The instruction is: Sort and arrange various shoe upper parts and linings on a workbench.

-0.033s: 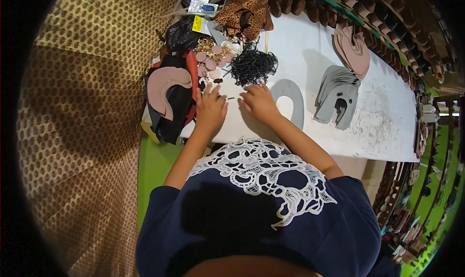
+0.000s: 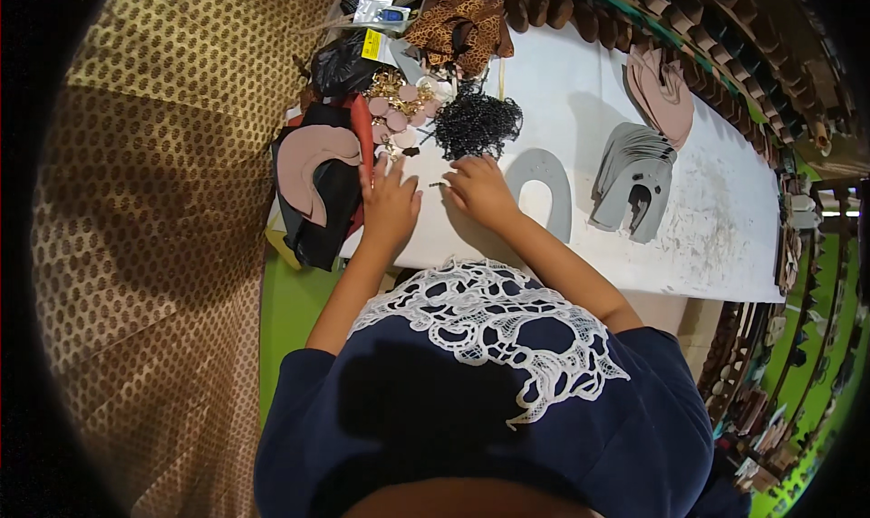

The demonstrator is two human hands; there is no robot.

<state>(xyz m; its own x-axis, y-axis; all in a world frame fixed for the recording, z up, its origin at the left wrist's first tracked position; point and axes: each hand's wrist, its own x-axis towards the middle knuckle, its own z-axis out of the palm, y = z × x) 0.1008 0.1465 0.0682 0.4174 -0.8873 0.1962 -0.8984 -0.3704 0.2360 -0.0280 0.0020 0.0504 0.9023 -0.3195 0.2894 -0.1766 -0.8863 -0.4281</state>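
Observation:
My left hand (image 2: 390, 206) lies on the white table, fingers apart and nothing held in them. Opposite it rests my right hand (image 2: 483, 192), its fingers also spread, palm down. Between the two is a tiny dark strip (image 2: 436, 184), close to my right fingertips; whether they touch it I cannot tell. Just beyond my right hand sits a tangled heap of thin black beaded strands (image 2: 476, 124). A grey U-shaped piece (image 2: 549, 181) lies flat to the right of that hand. Pink round discs (image 2: 396, 120) and gold-coloured bits (image 2: 385, 84) are heaped beyond my left hand.
Left of my left hand are a pink curved piece (image 2: 299, 169) on black material and a red item (image 2: 362, 124). Stacked grey U-shaped pieces (image 2: 625, 178) and pink pieces (image 2: 657, 92) lie right. Leopard-print cloth (image 2: 462, 33) and a black bag (image 2: 343, 63) stand at the back.
My left hand has shifted slightly left, away from the tiny dark strip. My right hand has edged left, and less of the strip shows beside its fingertips.

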